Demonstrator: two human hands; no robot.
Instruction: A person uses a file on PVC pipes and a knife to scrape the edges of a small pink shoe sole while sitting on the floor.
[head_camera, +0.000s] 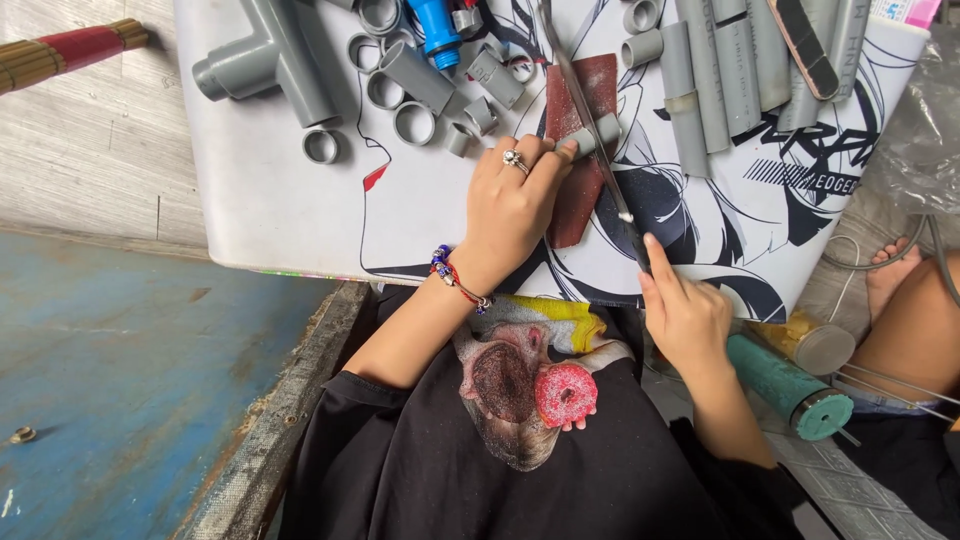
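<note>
One head-worn camera looks steeply down, close over the white board (280, 200) on the lap.

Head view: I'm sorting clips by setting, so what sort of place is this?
Probably an informal home craft or pipe-working spot: cut grey pipe pieces and rings litter a printed board, with sandpaper beneath the left hand.

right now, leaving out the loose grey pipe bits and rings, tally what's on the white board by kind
tee fitting: 1
blue piece: 1
sandpaper sheet: 1
nail file: 1
metal blade, in right hand: 1
pipe piece, in left hand: 1
total: 6
</note>
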